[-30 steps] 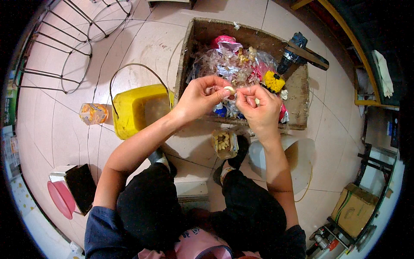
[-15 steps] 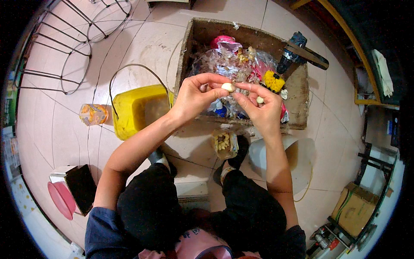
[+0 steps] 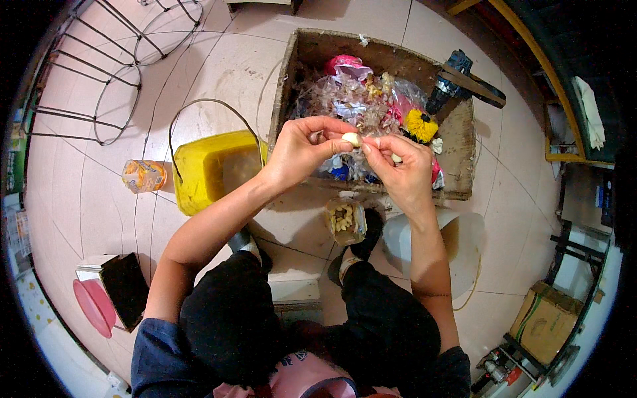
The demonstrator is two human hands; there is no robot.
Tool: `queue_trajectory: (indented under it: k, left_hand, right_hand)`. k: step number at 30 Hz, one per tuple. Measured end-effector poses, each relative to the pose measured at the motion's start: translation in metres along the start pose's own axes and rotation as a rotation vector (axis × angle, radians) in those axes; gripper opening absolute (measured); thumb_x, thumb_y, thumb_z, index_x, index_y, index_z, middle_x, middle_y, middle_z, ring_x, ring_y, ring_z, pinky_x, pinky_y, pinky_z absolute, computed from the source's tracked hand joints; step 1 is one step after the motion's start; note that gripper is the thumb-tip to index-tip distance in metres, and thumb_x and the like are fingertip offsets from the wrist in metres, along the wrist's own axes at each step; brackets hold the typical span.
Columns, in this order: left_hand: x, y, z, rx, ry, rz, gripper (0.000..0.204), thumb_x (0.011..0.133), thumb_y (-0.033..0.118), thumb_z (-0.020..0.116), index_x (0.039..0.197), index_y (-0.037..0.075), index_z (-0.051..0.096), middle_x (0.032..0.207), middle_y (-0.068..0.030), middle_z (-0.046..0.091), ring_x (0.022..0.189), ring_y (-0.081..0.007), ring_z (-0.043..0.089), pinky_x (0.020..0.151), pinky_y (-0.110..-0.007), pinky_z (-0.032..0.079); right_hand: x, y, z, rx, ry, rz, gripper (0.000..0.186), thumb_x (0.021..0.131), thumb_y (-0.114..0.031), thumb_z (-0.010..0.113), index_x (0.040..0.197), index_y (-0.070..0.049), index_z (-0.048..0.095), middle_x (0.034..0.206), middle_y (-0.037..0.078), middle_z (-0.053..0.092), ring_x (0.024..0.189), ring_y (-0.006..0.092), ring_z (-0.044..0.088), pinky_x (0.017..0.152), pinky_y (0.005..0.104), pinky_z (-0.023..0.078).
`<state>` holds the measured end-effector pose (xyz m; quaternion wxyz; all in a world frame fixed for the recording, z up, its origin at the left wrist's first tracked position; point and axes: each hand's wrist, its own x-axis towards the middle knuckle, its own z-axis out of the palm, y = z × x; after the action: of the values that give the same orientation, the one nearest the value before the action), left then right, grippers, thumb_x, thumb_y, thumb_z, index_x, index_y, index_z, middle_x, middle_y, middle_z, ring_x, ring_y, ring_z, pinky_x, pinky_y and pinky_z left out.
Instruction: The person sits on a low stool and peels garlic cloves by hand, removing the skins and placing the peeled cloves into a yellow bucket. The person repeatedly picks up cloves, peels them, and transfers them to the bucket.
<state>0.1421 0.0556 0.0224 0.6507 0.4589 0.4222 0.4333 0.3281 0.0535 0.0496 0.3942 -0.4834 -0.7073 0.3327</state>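
Over the near side of a wooden box (image 3: 458, 169), my left hand (image 3: 296, 151) pinches a pale garlic clove (image 3: 351, 138) between thumb and fingers. My right hand (image 3: 403, 171) has its thumb and forefinger closed at the clove's other end. A second whitish clove (image 3: 397, 158) is tucked in the right hand's curled fingers, partly hidden. Papery garlic skins (image 3: 332, 99) and crumpled plastic fill much of the box below. Between my feet stands a small clear container (image 3: 359, 233) with several peeled cloves in it.
A yellow bucket (image 3: 189, 169) and an orange-patterned container (image 3: 143, 176) stand to the left. A whitish bucket (image 3: 398, 242) is beside my right forearm. A cordless drill (image 3: 456, 76) with a yellow brush (image 3: 421, 125) rests on the box's right side. Wire racks (image 3: 99, 79) lie far left.
My right fingers have drawn in closer around the clove's end, and the second clove is more covered by them. The left hand has barely moved.
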Motion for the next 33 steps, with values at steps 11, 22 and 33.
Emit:
queue_trajectory:
  k: [11, 22, 33]
  left_hand:
    - [-0.002, 0.005, -0.001, -0.501, -0.243, -0.273, 0.025, 0.088, 0.019, 0.065, 0.109, 0.006, 0.065, 0.089, -0.0008, 0.066, 0.062, -0.0025, 0.049, 0.05, -0.017, 0.036]
    - [0.003, -0.004, -0.005, 0.072, -0.028, -0.074, 0.024, 0.085, 0.009, 0.066, 0.108, 0.003, 0.067, 0.096, -0.002, 0.068, 0.079, -0.0067, 0.06, 0.07, -0.022, 0.049]
    - [0.001, -0.003, -0.002, 0.13, -0.001, 0.033, 0.024, 0.082, 0.009, 0.07, 0.103, -0.002, 0.068, 0.091, -0.0067, 0.07, 0.081, -0.0077, 0.062, 0.074, -0.024, 0.051]
  right_hand:
    - [0.002, 0.029, 0.001, 0.05, 0.107, 0.125, 0.009, 0.079, -0.013, 0.072, 0.08, -0.004, 0.069, 0.067, 0.005, 0.066, 0.056, 0.0102, 0.057, 0.053, 0.0272, 0.044]
    - [0.0, -0.003, -0.016, -0.23, -0.026, 0.0, 0.011, 0.075, -0.01, 0.072, 0.086, -0.008, 0.072, 0.057, 0.003, 0.05, 0.05, 0.0146, 0.046, 0.048, 0.0285, 0.038]
    - [0.0, -0.011, -0.007, -0.312, -0.071, -0.161, 0.011, 0.078, -0.011, 0.069, 0.073, -0.004, 0.063, 0.062, 0.007, 0.056, 0.053, 0.0213, 0.055, 0.051, 0.0332, 0.042]
